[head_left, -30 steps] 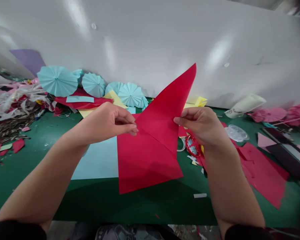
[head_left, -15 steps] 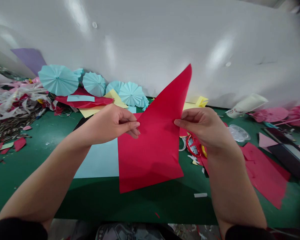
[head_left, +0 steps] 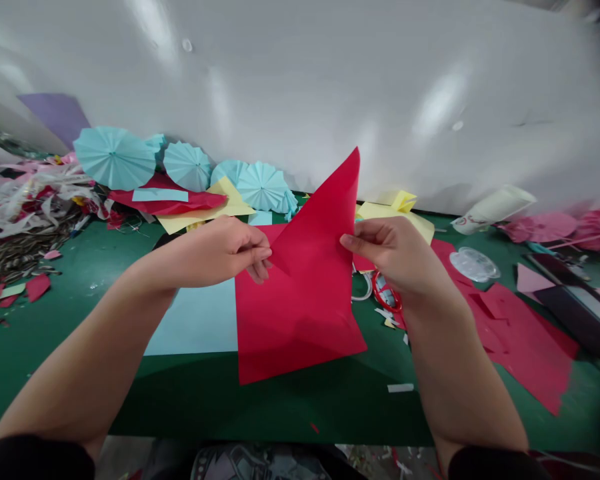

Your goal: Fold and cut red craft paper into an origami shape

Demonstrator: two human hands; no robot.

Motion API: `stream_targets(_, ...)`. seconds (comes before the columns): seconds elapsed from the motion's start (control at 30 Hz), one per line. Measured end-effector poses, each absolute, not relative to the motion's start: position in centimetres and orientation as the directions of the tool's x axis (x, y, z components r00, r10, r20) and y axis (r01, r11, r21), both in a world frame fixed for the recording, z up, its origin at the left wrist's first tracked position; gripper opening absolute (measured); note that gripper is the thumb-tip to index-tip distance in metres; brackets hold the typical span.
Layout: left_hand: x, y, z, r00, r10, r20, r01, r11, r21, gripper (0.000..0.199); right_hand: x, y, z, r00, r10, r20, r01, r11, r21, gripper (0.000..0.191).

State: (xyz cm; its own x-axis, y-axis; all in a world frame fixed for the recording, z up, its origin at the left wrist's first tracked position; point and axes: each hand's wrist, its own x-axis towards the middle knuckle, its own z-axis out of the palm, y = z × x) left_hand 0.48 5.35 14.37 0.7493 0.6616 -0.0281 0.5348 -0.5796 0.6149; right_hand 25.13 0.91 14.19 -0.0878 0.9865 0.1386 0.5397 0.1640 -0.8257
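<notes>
A sheet of red paper (head_left: 300, 307) stands partly raised in front of me, its far corner bent upward to a point and its near edge low over the green table. My right hand (head_left: 387, 253) pinches its right edge between thumb and fingers. On the left side, my left hand (head_left: 235, 252) has thumb and fingertips pressed together at the paper's folded-over edge. Light blue paper (head_left: 200, 327) lies flat on the table, partly covered by the red sheet and my left forearm.
Pleated blue paper rosettes (head_left: 115, 160) lean along the white wall. Ribbons and wire ties (head_left: 25, 207) heap at the left. Tape rolls (head_left: 386, 292), a clear plastic lid (head_left: 475, 265), red paper pieces (head_left: 525, 340), a paper cup (head_left: 495, 208) and a dark phone (head_left: 580, 320) lie to the right.
The raised corner of the red paper has come lower and to the left. My right hand has shifted left with it; my left hand has moved slightly left and down.
</notes>
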Motion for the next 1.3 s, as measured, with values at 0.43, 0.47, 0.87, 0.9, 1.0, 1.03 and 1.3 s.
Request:
stream_targets(0.43, 3.6, 4.2, 13.0, 0.669, 0.743, 0.025, 0.376, -0.367, 0.851, 0.027, 23.9, 0.9, 13.2, -0.182, 0.983, 0.015, 0.456, 0.098, -0.884, 0.026)
stream_targets(0.47, 3.6, 4.2, 13.0, 0.668, 0.744, 0.018, 0.365, -0.348, 0.864, 0.027, 23.9, 0.9, 13.2, -0.181, 0.983, -0.002, 0.447, 0.08, -0.891, 0.027)
stream_targets(0.87, 3.7, 4.2, 13.1, 0.682, 0.73, 0.037, 0.381, -0.399, 0.834, 0.022, 23.6, 0.7, 13.5, -0.106, 0.992, 0.066, 0.414, 0.105, -0.904, 0.02)
stream_targets(0.9, 3.7, 4.2, 13.1, 0.686, 0.727, 0.03, 0.368, -0.382, 0.848, 0.022, 23.6, 0.7, 13.5, -0.108, 0.992, 0.066, 0.404, 0.105, -0.909, 0.021)
stream_targets(1.0, 3.7, 4.3, 13.0, 0.679, 0.734, 0.026, 0.36, -0.363, 0.859, 0.022, 23.6, 0.8, 13.3, -0.133, 0.988, 0.078, 0.391, 0.125, -0.912, 0.024)
stream_targets(1.03, 3.7, 4.3, 13.0, 0.677, 0.735, 0.026, 0.362, -0.363, 0.858, 0.022, 23.6, 0.8, 13.3, -0.143, 0.986, 0.084, 0.393, 0.135, -0.91, 0.025)
stream_targets(1.3, 4.0, 4.2, 13.1, 0.705, 0.708, 0.044, 0.404, -0.452, 0.796, 0.022, 23.3, 0.7, 13.4, -0.075, 0.995, 0.068, 0.407, 0.093, -0.909, 0.024)
